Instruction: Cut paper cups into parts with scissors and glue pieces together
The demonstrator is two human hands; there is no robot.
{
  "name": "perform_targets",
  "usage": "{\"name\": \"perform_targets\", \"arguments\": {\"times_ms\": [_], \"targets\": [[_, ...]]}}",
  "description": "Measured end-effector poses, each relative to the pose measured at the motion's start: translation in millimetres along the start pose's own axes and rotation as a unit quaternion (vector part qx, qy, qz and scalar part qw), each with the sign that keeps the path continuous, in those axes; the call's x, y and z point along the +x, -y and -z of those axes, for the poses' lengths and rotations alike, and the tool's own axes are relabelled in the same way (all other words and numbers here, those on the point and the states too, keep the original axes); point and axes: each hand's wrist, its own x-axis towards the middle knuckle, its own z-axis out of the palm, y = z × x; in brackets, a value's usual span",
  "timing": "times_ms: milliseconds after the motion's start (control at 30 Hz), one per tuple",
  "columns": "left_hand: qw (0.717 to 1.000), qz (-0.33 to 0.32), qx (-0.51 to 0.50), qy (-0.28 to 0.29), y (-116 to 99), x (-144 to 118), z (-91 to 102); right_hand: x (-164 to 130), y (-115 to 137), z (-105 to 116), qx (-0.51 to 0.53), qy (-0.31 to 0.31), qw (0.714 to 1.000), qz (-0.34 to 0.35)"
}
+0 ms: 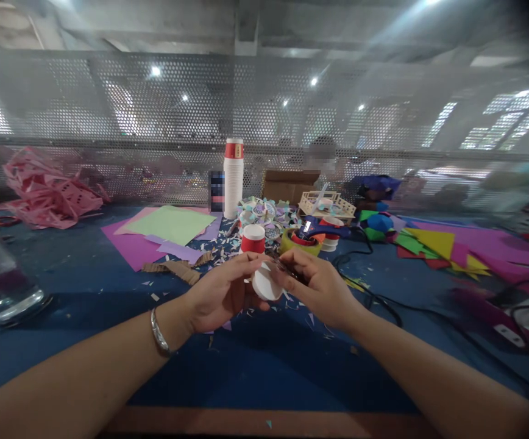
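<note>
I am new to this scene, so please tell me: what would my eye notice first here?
First, the two hands at the centre: the left hand and right hand together hold a small white cup above the blue table. Behind them stands a tall cup stack among coloured paper scraps. Far left lies a pink heap.

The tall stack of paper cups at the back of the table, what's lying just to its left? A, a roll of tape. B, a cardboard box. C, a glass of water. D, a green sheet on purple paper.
D: left of the stack of paper cups, a green sheet lies on purple paper.
</note>
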Motion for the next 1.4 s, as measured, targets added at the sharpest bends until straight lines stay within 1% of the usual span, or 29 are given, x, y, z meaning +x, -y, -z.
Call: {"name": "perform_targets", "arguments": {"times_ms": [167,467,667,933,1167,1400], "targets": [[1.000,-0.006,0.006,0.012,3.2,0.4,-0.2,0.8,-3.1,-1.6,0.003,-0.027,0.999,0.018],[0.999,-0.016,0.015,0.036,1.7,-4.0,-2.4,0.0,0.0,0.3,-0.050,-0.061,0.996,0.047],[0.999,-0.023,0.015,0.027,2.9,-4.5,-4.4,-0.7,1.9,-0.2,-0.060,-0.061,0.995,0.050],[0.999,-0.027,0.034,0.020,4.2,-5.6,-5.0,-1.2,1.4,-0.1,-0.065,-0.047,0.996,0.048],[0.999,-0.020,0.034,0.026,5.6,-4.8,-3.7,-2.4,2.1,-0.4,-0.077,-0.048,0.995,0.042],[0.998,-0.032,0.040,0.027,6.0,-5.3,-4.7,-1.9,1.7,-1.0,-0.077,-0.047,0.995,0.040]]}}
